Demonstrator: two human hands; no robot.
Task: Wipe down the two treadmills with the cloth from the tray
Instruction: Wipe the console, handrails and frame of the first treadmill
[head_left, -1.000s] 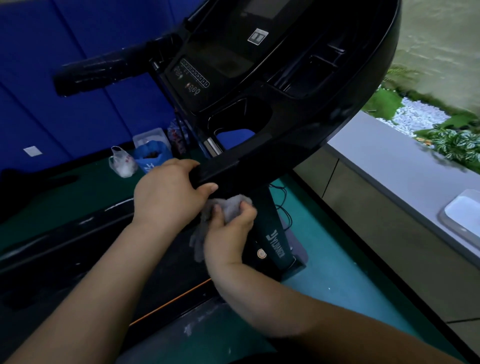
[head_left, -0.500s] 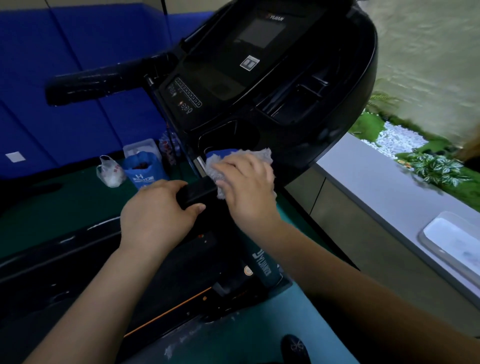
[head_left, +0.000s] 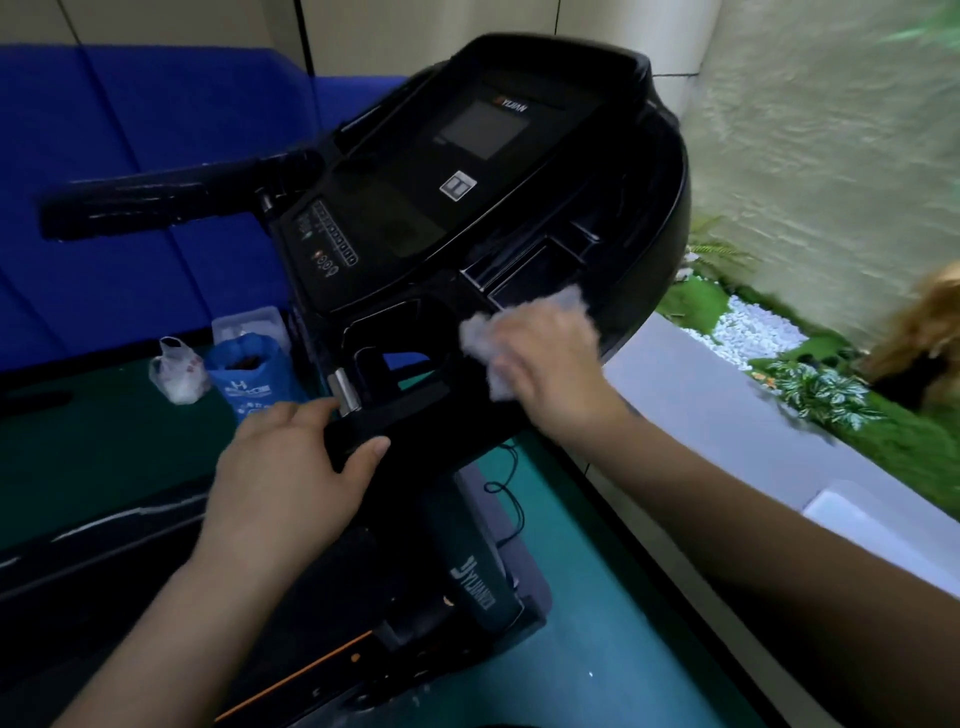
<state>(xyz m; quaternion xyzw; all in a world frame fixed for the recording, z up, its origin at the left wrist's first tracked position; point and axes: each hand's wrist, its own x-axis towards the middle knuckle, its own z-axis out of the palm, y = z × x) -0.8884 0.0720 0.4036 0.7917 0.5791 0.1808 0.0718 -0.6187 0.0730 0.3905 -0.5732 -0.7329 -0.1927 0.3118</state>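
My left hand (head_left: 291, 467) sits at centre-left of the frame, gripping the end of the near handrail (head_left: 363, 428). The fingers are curled over its top and the thumb is hooked beneath it. My right hand (head_left: 545, 364), just right of centre and blurred, holds the cloth (head_left: 480, 335). My fingers are bent over the bunched grey-white fabric and press it onto the lower right rim of the treadmill console (head_left: 467, 208). Crumpled fabric sticks out past my fingertips toward the storage recess (head_left: 530, 270) and out at the thumb side, next to the cup holder (head_left: 410, 322).

The console fills the upper middle, tilted, with its dark screen (head_left: 483, 130) near the top and a row of small buttons (head_left: 332, 244) on its left side. The far handrail (head_left: 171, 192) juts out toward the upper left in front of blue wall padding (head_left: 156, 119). Below my right forearm the treadmill's upright (head_left: 472, 582) shows pale lettering, and a thin black cord (head_left: 511, 488) loops beside it on the green floor (head_left: 597, 623).

At left of centre on the floor stand a blue bag (head_left: 249, 374), a white plastic bag (head_left: 176, 371) and a clear container (head_left: 249, 322), close together. On the right a grey ledge (head_left: 701, 395) runs diagonally, with a white tray (head_left: 857, 514) on it at the right edge. Green plants (head_left: 810, 389) and white pebbles (head_left: 753, 332) lie beyond it.
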